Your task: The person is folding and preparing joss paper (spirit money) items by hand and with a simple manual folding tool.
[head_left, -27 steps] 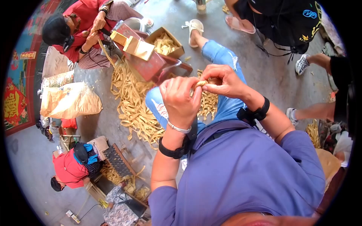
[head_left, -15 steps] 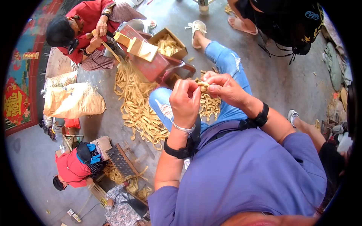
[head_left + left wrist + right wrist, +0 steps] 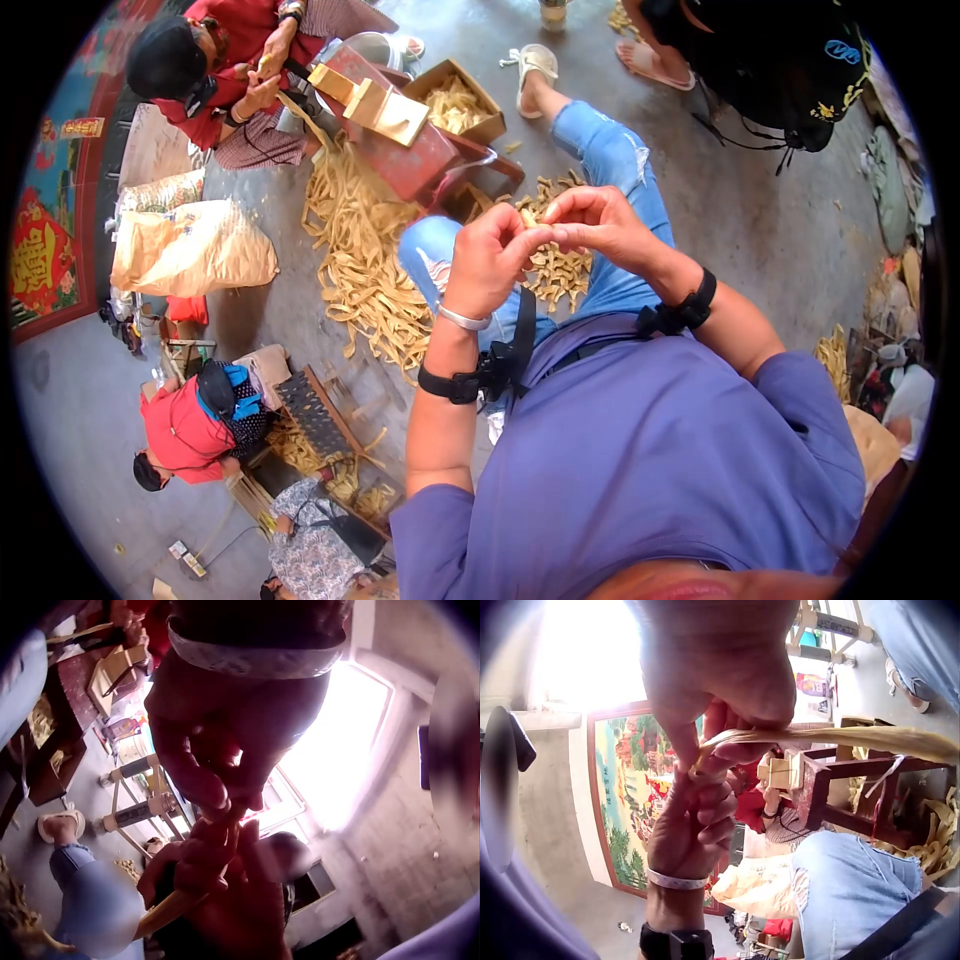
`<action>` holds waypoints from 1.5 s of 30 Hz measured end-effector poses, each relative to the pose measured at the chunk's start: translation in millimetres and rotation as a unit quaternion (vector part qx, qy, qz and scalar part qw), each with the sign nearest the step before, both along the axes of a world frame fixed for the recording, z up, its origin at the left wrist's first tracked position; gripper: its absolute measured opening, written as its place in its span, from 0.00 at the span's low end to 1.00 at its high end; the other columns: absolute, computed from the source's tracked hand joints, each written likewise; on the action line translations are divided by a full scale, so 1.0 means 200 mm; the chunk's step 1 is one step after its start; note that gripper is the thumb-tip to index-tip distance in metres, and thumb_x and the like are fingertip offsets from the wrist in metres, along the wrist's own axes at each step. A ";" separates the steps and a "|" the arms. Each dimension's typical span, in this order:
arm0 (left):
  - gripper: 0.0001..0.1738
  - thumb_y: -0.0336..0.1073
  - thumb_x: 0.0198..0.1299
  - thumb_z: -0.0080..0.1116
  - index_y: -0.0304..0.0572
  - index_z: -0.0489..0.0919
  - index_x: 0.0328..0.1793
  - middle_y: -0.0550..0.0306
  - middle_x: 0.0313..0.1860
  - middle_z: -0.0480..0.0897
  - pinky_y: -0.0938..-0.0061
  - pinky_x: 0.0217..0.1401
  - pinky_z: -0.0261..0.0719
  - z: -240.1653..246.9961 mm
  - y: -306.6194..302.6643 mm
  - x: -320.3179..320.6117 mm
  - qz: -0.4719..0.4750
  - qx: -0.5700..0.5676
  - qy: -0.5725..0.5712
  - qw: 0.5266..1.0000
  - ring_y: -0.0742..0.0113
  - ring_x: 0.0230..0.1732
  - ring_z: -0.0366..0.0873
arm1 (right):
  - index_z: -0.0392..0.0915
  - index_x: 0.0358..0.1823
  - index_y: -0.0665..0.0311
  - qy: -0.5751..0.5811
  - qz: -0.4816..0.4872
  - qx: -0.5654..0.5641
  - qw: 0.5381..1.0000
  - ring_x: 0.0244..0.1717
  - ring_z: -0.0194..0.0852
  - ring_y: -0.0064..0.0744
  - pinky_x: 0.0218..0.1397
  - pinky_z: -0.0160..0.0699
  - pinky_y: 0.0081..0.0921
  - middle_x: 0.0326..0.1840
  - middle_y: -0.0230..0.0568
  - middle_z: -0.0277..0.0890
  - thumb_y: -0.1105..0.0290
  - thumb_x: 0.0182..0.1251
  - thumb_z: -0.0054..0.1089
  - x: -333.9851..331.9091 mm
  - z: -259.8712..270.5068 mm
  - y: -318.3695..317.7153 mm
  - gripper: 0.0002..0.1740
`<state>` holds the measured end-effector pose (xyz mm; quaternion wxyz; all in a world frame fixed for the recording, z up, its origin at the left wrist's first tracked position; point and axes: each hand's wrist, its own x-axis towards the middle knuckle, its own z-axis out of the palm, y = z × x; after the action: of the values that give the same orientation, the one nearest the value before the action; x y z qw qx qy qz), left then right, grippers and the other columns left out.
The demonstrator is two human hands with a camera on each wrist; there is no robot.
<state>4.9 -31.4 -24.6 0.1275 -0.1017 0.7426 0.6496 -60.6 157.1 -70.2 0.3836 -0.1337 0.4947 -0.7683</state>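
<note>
Between the fingertips of both hands is a pale yellow, flat, fibrous strip [image 3: 840, 736], folded or twisted at the pinched end. In the right wrist view its long tail runs out to the right from the right hand [image 3: 608, 232]. The left hand [image 3: 488, 258], with a bangle at its wrist, pinches the same strip; thumbs and fingertips of the two hands meet there. Only a small bit of the strip shows in the head view, above the lap. Below the hands, between the legs, lies a pile of short, folded yellow pieces [image 3: 560, 275].
Left of the knee spreads a heap of long yellow strips [image 3: 365, 265]. Beyond it stand a dark red bench [image 3: 395, 165] with a wooden block and a carton [image 3: 488, 128] of strips. A person in red [image 3: 210, 120] sits at the bench. A tan sack [image 3: 195, 250] lies at left.
The hands have turned and drawn together at the fingertips. The coiled part of the strip, plain to see half a second ago, is now mostly hidden by the fingers.
</note>
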 end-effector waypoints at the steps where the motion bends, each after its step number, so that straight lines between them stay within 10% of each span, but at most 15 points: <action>1: 0.12 0.33 0.61 0.63 0.39 0.73 0.30 0.59 0.25 0.80 0.84 0.22 0.73 -0.01 -0.01 0.01 0.013 0.104 -0.023 0.994 0.78 0.24 0.76 | 0.81 0.47 0.70 0.031 -0.001 -0.001 1.000 0.38 0.77 0.19 0.39 0.76 0.15 0.36 0.31 0.80 0.75 0.58 0.68 0.00 0.03 -0.01 0.15; 9: 0.10 0.33 0.63 0.60 0.41 0.71 0.32 0.57 0.26 0.78 0.83 0.20 0.73 0.02 -0.15 0.09 0.082 0.315 0.010 0.946 0.74 0.21 0.75 | 0.85 0.38 0.68 0.279 -0.011 0.060 0.958 0.33 0.76 0.19 0.37 0.73 0.18 0.32 0.36 0.82 0.77 0.58 0.66 -0.12 0.11 0.02 0.07; 13: 0.07 0.33 0.62 0.61 0.40 0.74 0.39 0.55 0.31 0.80 0.80 0.27 0.80 -0.02 -0.22 0.07 0.165 0.251 0.018 0.954 0.72 0.28 0.78 | 0.85 0.37 0.68 0.248 -0.017 0.081 0.965 0.34 0.75 0.18 0.37 0.73 0.18 0.32 0.34 0.81 0.76 0.59 0.66 -0.13 0.11 -0.02 0.05; 20: 0.38 0.25 0.44 0.75 0.35 0.72 0.64 0.56 0.44 0.80 0.77 0.46 0.80 0.09 -0.11 0.04 0.055 0.045 0.131 0.989 0.72 0.40 0.79 | 0.81 0.39 0.70 0.128 -0.019 0.048 0.990 0.35 0.74 0.15 0.36 0.72 0.14 0.34 0.31 0.80 0.73 0.63 0.65 -0.17 0.12 -0.13 0.07; 25: 0.11 0.31 0.65 0.58 0.31 0.81 0.50 0.58 0.29 0.80 0.79 0.25 0.76 0.00 -0.13 0.06 0.175 -0.017 0.184 0.967 0.73 0.22 0.76 | 0.82 0.36 0.69 0.130 0.014 0.086 0.988 0.31 0.70 0.11 0.32 0.68 0.13 0.28 0.28 0.78 0.69 0.64 0.65 -0.15 0.09 -0.16 0.08; 29: 0.16 0.39 0.70 0.51 0.29 0.79 0.45 0.51 0.33 0.82 0.78 0.33 0.81 -0.11 -0.28 0.06 0.280 0.200 0.119 0.931 0.68 0.29 0.81 | 0.82 0.34 0.69 0.172 0.014 0.120 0.978 0.29 0.68 0.11 0.31 0.67 0.15 0.26 0.27 0.77 0.68 0.64 0.65 -0.18 0.07 -0.16 0.09; 36: 0.15 0.27 0.56 0.66 0.32 0.78 0.49 0.49 0.40 0.84 0.79 0.43 0.82 0.09 -0.25 -0.12 0.037 0.193 0.026 0.980 0.69 0.38 0.83 | 0.83 0.34 0.67 0.322 0.062 0.132 0.936 0.29 0.71 0.15 0.30 0.69 0.17 0.26 0.30 0.78 0.68 0.59 0.69 -0.29 0.18 -0.28 0.09; 45: 0.09 0.26 0.56 0.65 0.31 0.79 0.41 0.51 0.33 0.84 0.78 0.35 0.84 -0.01 -0.43 -0.20 0.152 0.250 -0.001 0.956 0.69 0.30 0.83 | 0.85 0.37 0.68 0.369 0.101 0.129 0.915 0.29 0.74 0.21 0.31 0.71 0.20 0.28 0.37 0.81 0.66 0.61 0.67 -0.48 0.11 -0.44 0.11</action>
<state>-34.8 -116.9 -26.3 0.0490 -0.1791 0.5322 0.8260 -157.1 68.5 -47.8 0.2627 -0.4062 0.6801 -0.5508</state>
